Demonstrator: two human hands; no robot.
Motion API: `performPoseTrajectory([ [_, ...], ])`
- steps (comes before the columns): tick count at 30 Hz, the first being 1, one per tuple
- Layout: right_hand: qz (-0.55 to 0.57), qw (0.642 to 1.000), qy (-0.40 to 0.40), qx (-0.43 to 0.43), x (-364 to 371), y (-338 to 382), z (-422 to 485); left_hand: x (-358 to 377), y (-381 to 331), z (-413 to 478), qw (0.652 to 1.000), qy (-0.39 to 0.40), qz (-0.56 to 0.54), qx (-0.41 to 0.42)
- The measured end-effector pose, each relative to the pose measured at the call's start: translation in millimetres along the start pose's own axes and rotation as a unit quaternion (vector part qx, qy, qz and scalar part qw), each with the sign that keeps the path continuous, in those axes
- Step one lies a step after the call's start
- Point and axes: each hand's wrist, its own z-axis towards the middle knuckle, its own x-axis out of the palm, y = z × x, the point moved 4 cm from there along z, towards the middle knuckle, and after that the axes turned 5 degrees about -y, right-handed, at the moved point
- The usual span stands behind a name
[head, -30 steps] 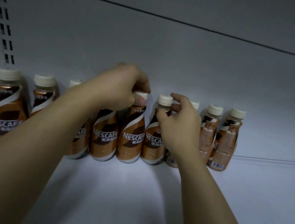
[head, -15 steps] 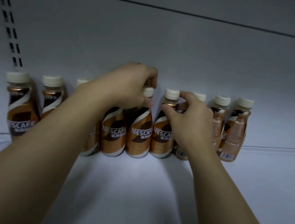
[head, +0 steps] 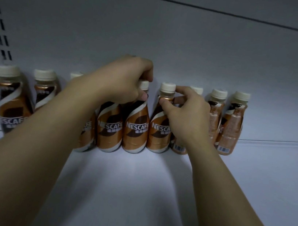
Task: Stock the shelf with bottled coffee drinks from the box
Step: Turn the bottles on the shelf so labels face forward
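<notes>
Cream-capped bottles (head: 136,122) line the shelf (head: 134,187); left hand (head: 122,78) and right hand (head: 188,114) fingers each pinch a neck.

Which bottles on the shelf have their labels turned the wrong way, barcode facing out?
The three bottles at the right end show barcodes and small print; the others show the Nescafe logo.

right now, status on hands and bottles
Left hand pinching one bottle at its neck. Right hand pinching the next bottle. Shelf front clear.
</notes>
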Motion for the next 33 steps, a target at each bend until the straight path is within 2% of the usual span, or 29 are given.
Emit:
performPoseTrajectory([
  [7, -0.037, 0.999, 0.001, -0.023, -4, 11, 1, 2, -8, 0, 0.998, -0.007, 0.064, 0.013],
  [10, -0.058, 0.997, -0.001, -0.056, -17, 26, 7, -4, -6, -4, 0.999, -0.008, 0.049, 0.015],
  [13, -0.050, 0.991, -0.061, -0.109, -50, 46, 25, -17, -13, -8, 0.998, -0.059, 0.020, 0.024],
  [17, -0.148, 0.978, -0.047, -0.138, -76, 35, 51, -23, -43, -7, 0.989, -0.128, 0.042, 0.061],
  [21, -0.196, 0.973, -0.051, -0.111, -85, -3, 49, 0, -90, 3, 0.990, -0.064, 0.061, 0.110],
  [27, -0.175, 0.981, -0.044, -0.069, -86, -45, 41, 40, -100, 30, 0.995, 0.044, 0.067, 0.065],
  [31, -0.175, 0.983, 0.016, -0.052, -73, -56, 36, 48, -92, 42, 0.997, 0.057, 0.025, 0.048],
  [33, -0.162, 0.985, 0.014, -0.050, -70, -57, 35, 48, -87, 44, 0.997, 0.060, 0.009, 0.051],
])
